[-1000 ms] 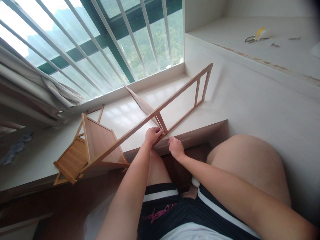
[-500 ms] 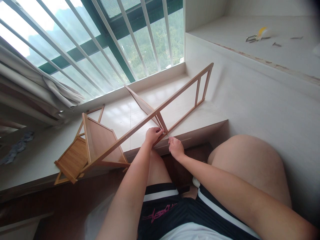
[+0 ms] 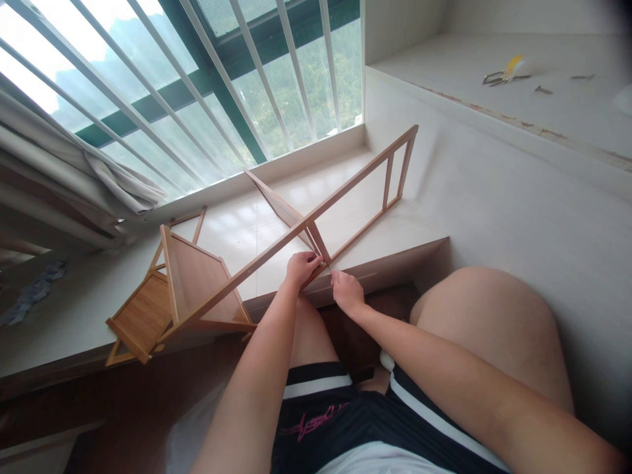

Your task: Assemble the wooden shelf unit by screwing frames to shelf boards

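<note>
Left grip (image 3: 303, 268) at wooden frame (image 3: 307, 222), pale ledge (image 3: 395, 230), barred window (image 3: 276, 85) beyond

Wooden frame (image 3: 345, 189), one: slatted, slanting across centre. Left hand (image 3: 302, 268), centre: fingers bent against the frame's lower joint. Right hand (image 3: 347, 290), just beside: closed on a thin tool (image 3: 329, 266), type too small to tell, tip at that joint. Upper left: barred window (image 3: 231, 108), grey curtain (image 3: 99, 164). Upper right: pale shelf (image 3: 444, 59) bearing small metal pieces (image 3: 544, 90).
</note>
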Tool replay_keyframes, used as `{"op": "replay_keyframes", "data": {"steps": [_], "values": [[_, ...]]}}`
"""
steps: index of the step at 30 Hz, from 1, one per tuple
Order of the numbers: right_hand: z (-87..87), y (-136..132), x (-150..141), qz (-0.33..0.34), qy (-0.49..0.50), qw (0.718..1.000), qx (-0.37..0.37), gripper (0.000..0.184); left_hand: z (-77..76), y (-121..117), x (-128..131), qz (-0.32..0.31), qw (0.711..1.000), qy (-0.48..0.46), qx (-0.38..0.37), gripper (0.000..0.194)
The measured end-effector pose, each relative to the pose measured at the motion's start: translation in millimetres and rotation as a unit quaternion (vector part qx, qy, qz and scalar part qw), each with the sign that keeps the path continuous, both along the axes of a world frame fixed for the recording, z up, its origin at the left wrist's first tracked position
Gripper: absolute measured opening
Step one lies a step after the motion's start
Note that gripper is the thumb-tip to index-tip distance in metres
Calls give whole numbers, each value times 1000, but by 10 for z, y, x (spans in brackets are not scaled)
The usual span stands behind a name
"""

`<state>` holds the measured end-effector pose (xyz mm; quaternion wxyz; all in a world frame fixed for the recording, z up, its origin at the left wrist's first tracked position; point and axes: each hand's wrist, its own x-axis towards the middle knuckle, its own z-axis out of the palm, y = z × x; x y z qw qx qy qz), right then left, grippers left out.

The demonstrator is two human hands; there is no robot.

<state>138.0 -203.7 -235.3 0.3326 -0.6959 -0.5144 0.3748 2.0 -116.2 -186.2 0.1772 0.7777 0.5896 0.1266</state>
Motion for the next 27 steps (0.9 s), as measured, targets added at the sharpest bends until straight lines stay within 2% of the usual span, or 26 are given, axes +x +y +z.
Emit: {"op": "replay_keyframes", "data": {"steps": [2,4,5,7,10,11,13,16,22,24,27], "values": [[22,6,-19,-2,69,997,-17,45,-8,3,-4,1,1000,-2,0,45],[41,24,-47,-15,223,973,-59,43,-23,10,-14,-1,1000,-8,3,45],[53,39,-52,-22,309,947,-86,42,-32,16,-21,-3,1000,-12,4,45],[82,76,-30,-21,462,875,-143,38,-49,27,-32,-7,1000,-19,5,46],[138,133,67,13,609,764,-212,34,-67,38,-42,-7,1000,-21,7,46],[155,145,99,20,635,738,-227,33,-69,39,-43,-7,1000,-20,8,46],[182,154,135,18,657,713,-243,33,-69,38,-42,-7,1000,-20,9,46],[197,134,110,0,655,714,-249,35,-58,31,-37,-7,1000,-22,10,46],[193,72,-4,-25,638,739,-214,27,-46,31,-42,-1,1000,-20,0,46],[186,53,-31,-31,618,761,-195,22,-53,37,-46,-2,1000,-22,6,46],[146,26,-66,-48,550,821,-147,19,-62,45,-47,-3,1000,-17,8,47]]}}
